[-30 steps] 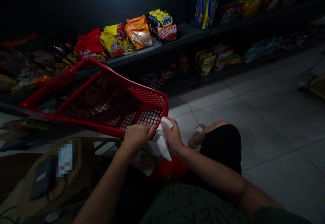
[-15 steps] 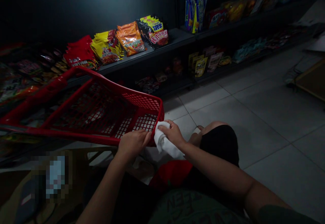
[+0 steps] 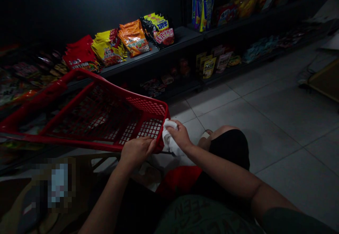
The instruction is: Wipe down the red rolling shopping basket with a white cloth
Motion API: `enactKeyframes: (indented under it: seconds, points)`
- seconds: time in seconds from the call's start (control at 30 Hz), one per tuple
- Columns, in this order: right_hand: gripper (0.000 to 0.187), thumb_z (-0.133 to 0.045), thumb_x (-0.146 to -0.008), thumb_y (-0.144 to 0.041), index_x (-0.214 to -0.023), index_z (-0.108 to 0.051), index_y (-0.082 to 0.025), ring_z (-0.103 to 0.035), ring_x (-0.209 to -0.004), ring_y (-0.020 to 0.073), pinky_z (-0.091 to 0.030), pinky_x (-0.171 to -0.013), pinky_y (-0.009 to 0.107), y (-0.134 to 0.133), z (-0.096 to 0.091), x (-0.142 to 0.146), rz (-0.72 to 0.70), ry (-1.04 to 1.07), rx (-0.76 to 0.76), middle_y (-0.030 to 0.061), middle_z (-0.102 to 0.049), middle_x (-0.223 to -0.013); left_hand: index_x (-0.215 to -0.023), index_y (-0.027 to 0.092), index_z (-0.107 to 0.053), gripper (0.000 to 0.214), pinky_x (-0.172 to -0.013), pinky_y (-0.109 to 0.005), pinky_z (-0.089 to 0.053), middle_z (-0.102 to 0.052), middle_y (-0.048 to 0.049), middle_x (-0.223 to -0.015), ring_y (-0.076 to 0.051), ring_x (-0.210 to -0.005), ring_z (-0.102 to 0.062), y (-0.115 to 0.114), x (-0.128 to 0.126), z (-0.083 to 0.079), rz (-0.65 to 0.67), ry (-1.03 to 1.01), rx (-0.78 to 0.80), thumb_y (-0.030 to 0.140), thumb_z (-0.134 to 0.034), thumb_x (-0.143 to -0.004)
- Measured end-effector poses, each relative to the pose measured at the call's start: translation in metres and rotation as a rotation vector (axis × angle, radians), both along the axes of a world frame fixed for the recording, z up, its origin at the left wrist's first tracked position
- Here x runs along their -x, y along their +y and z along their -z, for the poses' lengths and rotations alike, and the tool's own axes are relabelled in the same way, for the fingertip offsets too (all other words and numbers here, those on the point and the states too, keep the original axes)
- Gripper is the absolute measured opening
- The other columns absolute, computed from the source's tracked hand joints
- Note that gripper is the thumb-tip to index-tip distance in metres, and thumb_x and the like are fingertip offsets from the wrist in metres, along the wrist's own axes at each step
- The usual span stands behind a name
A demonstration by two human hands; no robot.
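A red plastic mesh shopping trolley basket [image 3: 132, 101] tilts across the lower left, its corner close to my lap. My left hand [image 3: 136, 152] curls over the basket's near rim. My right hand [image 3: 178, 135] presses a crumpled white cloth [image 3: 169, 138] against the rim at that corner. Part of the cloth is hidden behind my fingers. The two hands sit close together, with the corner of the basket between them.
Dark low shelves [image 3: 156, 59] hold snack packets [image 3: 134, 37] along the wall ahead. Grey floor tiles [image 3: 265, 128] spread to the right. My black-clad knee [image 3: 230, 149] lies right of my hands. A pixelated object [image 3: 58, 188] sits at lower left.
My right hand and the cloth have shifted slightly up the basket corner, and less cloth hangs below it. The view has barely moved.
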State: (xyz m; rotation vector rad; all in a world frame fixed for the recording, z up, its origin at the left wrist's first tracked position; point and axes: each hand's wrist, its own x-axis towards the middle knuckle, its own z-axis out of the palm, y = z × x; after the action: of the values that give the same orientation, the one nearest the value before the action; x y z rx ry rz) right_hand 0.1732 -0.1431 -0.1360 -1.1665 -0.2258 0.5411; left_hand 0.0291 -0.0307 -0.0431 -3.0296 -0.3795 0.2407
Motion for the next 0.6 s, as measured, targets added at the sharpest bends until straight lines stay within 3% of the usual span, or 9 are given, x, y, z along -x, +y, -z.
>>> enactKeyframes:
  seconds: [0.1, 0.17, 0.27, 0.37, 0.43, 0.5, 0.6]
  points:
    - [0.032, -0.07, -0.072, -0.029, -0.102, -0.069, -0.018, -0.061, -0.08, 0.0148, -0.051, -0.075, 0.026, 0.016, -0.008, -0.025, 0.145, 0.024, -0.038, 0.0012, -0.071, -0.093, -0.086, 0.023, -0.073, 0.054, -0.058, -0.028, -0.032, -0.076, -0.0039, -0.093, -0.018, -0.081, -0.07, -0.002, -0.002, 0.0, -0.007, -0.003, -0.014, 0.046, -0.027, -0.104]
    - [0.039, -0.068, -0.075, -0.03, -0.112, -0.068, -0.019, -0.063, -0.085, 0.0153, -0.052, -0.08, 0.027, 0.019, -0.008, -0.024, 0.168, 0.027, -0.074, 0.0022, -0.072, -0.101, -0.085, 0.023, -0.072, 0.054, -0.057, -0.028, -0.029, -0.076, -0.0033, -0.091, -0.018, -0.079, -0.07, -0.003, -0.003, 0.0, -0.017, -0.003, -0.014, 0.046, -0.027, -0.104]
    - [0.043, -0.066, -0.08, -0.028, -0.123, -0.066, -0.023, -0.065, -0.095, 0.0164, -0.052, -0.089, 0.029, 0.001, 0.005, 0.013, 0.073, -0.036, -0.073, 0.0022, -0.072, -0.111, -0.085, 0.024, -0.072, 0.053, -0.055, -0.029, -0.026, -0.076, -0.0018, -0.091, -0.017, -0.078, -0.07, -0.002, -0.003, 0.001, -0.015, -0.007, -0.01, 0.046, -0.028, -0.104]
    - [0.031, -0.069, -0.075, -0.019, -0.105, -0.074, -0.024, -0.063, -0.111, 0.0193, -0.046, -0.103, 0.032, -0.019, 0.02, 0.041, -0.041, -0.2, -0.048, 0.0026, -0.071, -0.119, -0.086, 0.025, -0.072, 0.05, -0.055, -0.03, -0.025, -0.076, -0.0007, -0.091, -0.018, -0.078, -0.07, 0.0, -0.001, 0.003, 0.002, -0.011, -0.007, 0.046, -0.03, -0.104]
    - [0.029, -0.068, -0.074, -0.018, -0.101, -0.075, -0.023, -0.065, -0.105, 0.0192, -0.048, -0.1, 0.033, -0.017, 0.023, 0.034, -0.022, -0.169, -0.04, 0.0023, -0.073, -0.112, -0.086, 0.025, -0.072, 0.05, -0.056, -0.03, -0.025, -0.076, -0.0002, -0.092, -0.019, -0.078, -0.071, -0.001, 0.0, 0.003, -0.009, -0.019, -0.015, 0.046, -0.03, -0.104]
    - [0.034, -0.064, -0.076, -0.02, -0.109, -0.072, -0.022, -0.067, -0.093, 0.0176, -0.052, -0.091, 0.032, -0.004, 0.022, 0.016, 0.109, -0.044, -0.047, 0.0018, -0.074, -0.105, -0.086, 0.025, -0.073, 0.051, -0.056, -0.03, -0.026, -0.076, -0.0002, -0.094, -0.019, -0.079, -0.071, -0.002, -0.001, 0.003, -0.019, -0.027, -0.025, 0.047, -0.029, -0.104]
    - [0.043, -0.059, -0.078, -0.02, -0.12, -0.068, -0.022, -0.065, -0.107, 0.0182, -0.049, -0.101, 0.035, 0.01, 0.025, 0.006, 0.194, -0.034, -0.077, 0.0034, -0.071, -0.121, -0.087, 0.025, -0.074, 0.052, -0.056, -0.03, -0.027, -0.077, -0.0011, -0.095, -0.02, -0.078, -0.071, -0.004, -0.003, 0.003, -0.024, -0.029, -0.04, 0.046, -0.03, -0.104]
